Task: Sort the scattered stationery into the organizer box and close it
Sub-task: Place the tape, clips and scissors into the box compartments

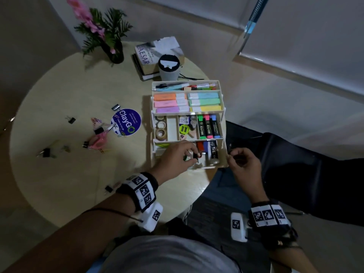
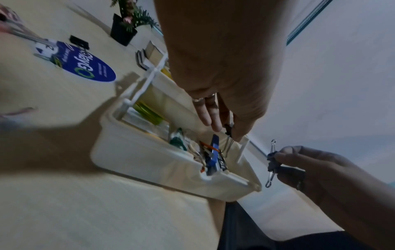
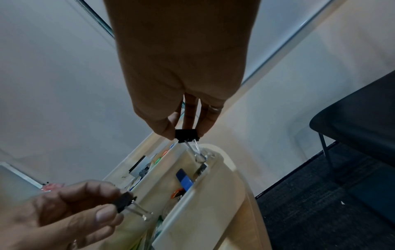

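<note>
The white tiered organizer box [image 1: 171, 128] stands open at the table's right edge, filled with highlighters, tapes and pens. My left hand [image 1: 194, 154] hovers over its front tier and pinches a black binder clip [image 2: 228, 130] between thumb and fingers. Beside the box's front right corner, my right hand [image 1: 232, 154] pinches a second black binder clip [image 3: 187, 135] by its body, wire handles hanging down. Several more binder clips lie scattered on the table to the left, such as one [image 1: 71, 120] far left and one [image 1: 109, 189] by my left wrist.
A round blue ClayGo sticker [image 1: 126, 122] and pink items [image 1: 97, 142] lie left of the box. Behind it stand a white cylinder [image 1: 169, 69], stacked books [image 1: 145, 60] and a potted plant [image 1: 112, 48]. A black chair [image 1: 315, 154] sits right of the table.
</note>
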`<action>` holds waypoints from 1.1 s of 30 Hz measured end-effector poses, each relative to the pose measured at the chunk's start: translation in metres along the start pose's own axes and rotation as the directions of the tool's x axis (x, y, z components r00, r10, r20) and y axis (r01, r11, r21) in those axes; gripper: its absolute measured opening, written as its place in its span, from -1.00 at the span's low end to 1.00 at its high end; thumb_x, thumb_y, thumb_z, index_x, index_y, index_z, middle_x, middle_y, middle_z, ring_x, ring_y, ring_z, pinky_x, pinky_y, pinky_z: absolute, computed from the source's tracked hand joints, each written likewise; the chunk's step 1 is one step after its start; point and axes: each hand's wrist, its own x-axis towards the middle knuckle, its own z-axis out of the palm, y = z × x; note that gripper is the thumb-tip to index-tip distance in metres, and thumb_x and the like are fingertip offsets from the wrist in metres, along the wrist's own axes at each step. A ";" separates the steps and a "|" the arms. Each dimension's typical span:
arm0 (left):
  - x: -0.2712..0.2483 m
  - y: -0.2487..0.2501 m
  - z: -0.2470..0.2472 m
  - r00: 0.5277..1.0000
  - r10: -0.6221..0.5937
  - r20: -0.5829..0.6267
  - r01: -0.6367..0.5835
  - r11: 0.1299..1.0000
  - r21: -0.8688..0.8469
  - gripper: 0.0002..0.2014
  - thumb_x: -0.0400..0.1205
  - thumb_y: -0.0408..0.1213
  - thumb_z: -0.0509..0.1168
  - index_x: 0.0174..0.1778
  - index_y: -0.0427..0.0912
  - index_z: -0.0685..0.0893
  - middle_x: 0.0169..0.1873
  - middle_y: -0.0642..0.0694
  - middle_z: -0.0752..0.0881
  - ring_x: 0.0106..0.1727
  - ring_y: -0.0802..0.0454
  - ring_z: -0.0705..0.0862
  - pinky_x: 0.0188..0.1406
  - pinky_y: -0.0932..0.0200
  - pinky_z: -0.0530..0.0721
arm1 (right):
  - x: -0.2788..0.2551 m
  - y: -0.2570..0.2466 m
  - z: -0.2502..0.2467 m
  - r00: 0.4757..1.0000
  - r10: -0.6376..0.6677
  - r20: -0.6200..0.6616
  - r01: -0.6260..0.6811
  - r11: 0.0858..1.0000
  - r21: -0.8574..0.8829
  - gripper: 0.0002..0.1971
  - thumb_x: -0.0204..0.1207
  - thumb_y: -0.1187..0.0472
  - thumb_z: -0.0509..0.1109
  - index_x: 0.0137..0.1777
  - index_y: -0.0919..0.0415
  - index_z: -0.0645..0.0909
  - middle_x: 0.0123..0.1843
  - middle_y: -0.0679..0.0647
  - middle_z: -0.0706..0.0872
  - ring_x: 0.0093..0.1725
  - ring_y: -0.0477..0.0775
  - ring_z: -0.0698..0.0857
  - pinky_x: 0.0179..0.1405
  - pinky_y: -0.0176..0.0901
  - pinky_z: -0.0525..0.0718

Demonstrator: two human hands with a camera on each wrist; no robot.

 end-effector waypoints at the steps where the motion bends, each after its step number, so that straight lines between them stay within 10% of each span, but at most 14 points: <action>1: 0.004 0.001 0.007 1.000 -0.007 -0.001 0.007 1.000 0.002 -0.79 0.57 -0.26 0.61 0.05 0.03 0.77 -0.07 0.08 0.76 -0.07 0.18 0.72 -0.05 -0.08 0.79 | 0.000 0.002 -0.001 1.000 0.000 -0.007 0.000 1.000 0.004 -0.89 0.58 0.44 0.57 0.00 0.28 0.71 -0.05 0.12 0.81 -0.14 -0.16 0.75 -0.08 -0.42 0.71; 10: 0.033 0.009 0.051 0.996 -0.037 0.084 0.030 0.996 0.081 -0.82 0.62 -0.30 0.55 0.05 0.04 0.76 -0.16 -0.02 0.77 -0.19 0.06 0.73 -0.15 -0.04 0.78 | 0.001 0.016 -0.018 0.998 0.013 -0.060 -0.011 1.000 0.029 -0.88 0.57 0.47 0.57 -0.01 0.32 0.69 -0.06 0.16 0.80 -0.15 -0.25 0.74 -0.05 -0.49 0.66; 16: 0.044 0.012 0.067 0.974 -0.052 0.220 -0.003 0.970 0.243 -0.57 0.74 -0.32 0.40 0.55 -0.11 0.60 0.25 -0.07 0.57 0.18 -0.08 0.68 0.24 0.04 0.65 | 0.003 0.015 -0.025 0.998 0.008 -0.055 -0.006 0.999 0.046 -0.87 0.57 0.45 0.58 0.02 0.30 0.70 -0.04 0.11 0.80 -0.12 -0.26 0.74 -0.04 -0.50 0.66; 23: 0.034 0.010 0.056 0.989 0.025 0.148 -0.053 0.980 0.193 -0.79 0.78 -0.21 0.36 0.33 -0.06 0.70 0.16 0.06 0.48 -0.05 0.10 0.67 0.07 0.11 0.67 | 0.000 0.015 -0.020 1.000 0.002 -0.012 -0.002 0.999 0.054 -0.85 0.57 0.39 0.60 0.03 0.21 0.72 -0.01 0.05 0.82 -0.06 -0.13 0.77 0.01 -0.40 0.71; 27: 0.019 0.002 0.028 0.996 0.083 0.043 -0.089 0.981 0.171 -0.82 0.76 -0.14 0.40 0.25 -0.03 0.75 0.12 0.09 0.59 -0.11 0.28 0.60 -0.12 0.54 0.50 | 0.003 0.009 -0.007 0.999 -0.041 0.022 0.039 0.998 0.059 -0.84 0.57 0.39 0.60 0.02 0.18 0.72 -0.02 -0.01 0.82 -0.07 -0.13 0.78 0.02 -0.36 0.73; 33: -0.003 -0.026 -0.014 0.987 0.025 -0.156 -0.020 0.999 0.034 -0.81 0.76 -0.14 0.40 0.22 -0.11 0.80 -0.02 0.03 0.83 -0.09 0.16 0.81 -0.12 -0.01 0.85 | 0.014 0.001 0.019 0.994 -0.069 0.082 0.061 0.993 0.102 -0.84 0.59 0.37 0.58 0.06 0.18 0.70 0.02 0.07 0.80 -0.03 0.14 0.79 0.03 0.02 0.81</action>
